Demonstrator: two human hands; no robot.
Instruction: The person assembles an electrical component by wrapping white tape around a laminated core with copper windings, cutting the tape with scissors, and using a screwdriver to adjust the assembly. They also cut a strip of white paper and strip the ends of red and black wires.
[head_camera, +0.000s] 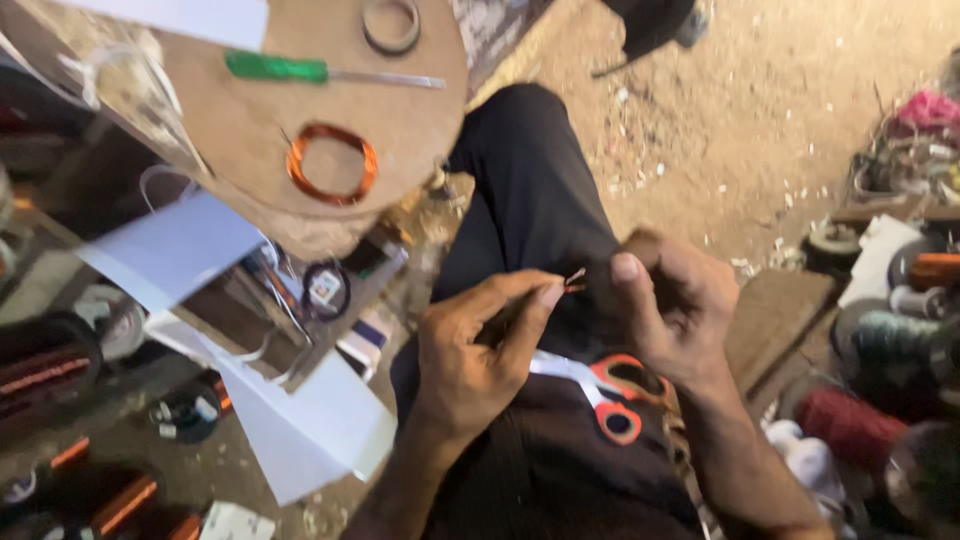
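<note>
Copper wire end sits pinched between both hands over the lap, its short length slanting up to the right. Left hand and right hand both close narrowly on it, equally near; scissors lie just below.

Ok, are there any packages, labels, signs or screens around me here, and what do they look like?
No screens or signs show.
Small label: left of the knee, inside a black ring; a white square, print too small to tell.
White paper sheets: left, below the round board; plain, unprinted.
White carton: bottom edge, left; blurred.
</note>
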